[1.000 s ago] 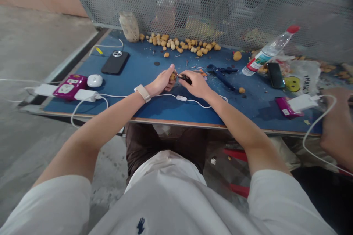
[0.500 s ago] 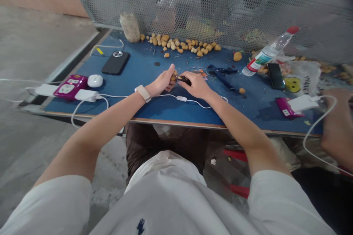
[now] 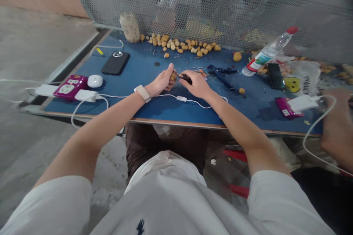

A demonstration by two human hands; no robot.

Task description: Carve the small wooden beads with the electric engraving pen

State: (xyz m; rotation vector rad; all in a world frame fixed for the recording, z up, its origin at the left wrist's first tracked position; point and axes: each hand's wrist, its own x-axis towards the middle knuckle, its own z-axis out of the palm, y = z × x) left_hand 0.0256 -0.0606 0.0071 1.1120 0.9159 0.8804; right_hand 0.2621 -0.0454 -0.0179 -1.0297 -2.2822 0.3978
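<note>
My left hand (image 3: pixel 163 81) is closed round a small tan nut-like piece (image 3: pixel 173 76), thumb up, over the middle of the blue table (image 3: pixel 165 106). My right hand (image 3: pixel 196 83) grips a small black-handled tool (image 3: pixel 186 78) whose tip meets that piece. A pale watch band sits on my left wrist. A row of several similar tan pieces (image 3: pixel 182 44) lies at the back of the table by the mesh screen.
A black phone (image 3: pixel 115 62), white earbud case (image 3: pixel 95 80), magenta power strip (image 3: pixel 70 86) and white cables lie left. Blue pliers (image 3: pixel 220 71), a plastic bottle (image 3: pixel 268 51), another phone (image 3: pixel 274 75) and a bag lie right. Another person's arm (image 3: pixel 338 128) is at the right edge.
Barely anything: my left thumb has shifted slightly on the piece; both hands stay in place.
</note>
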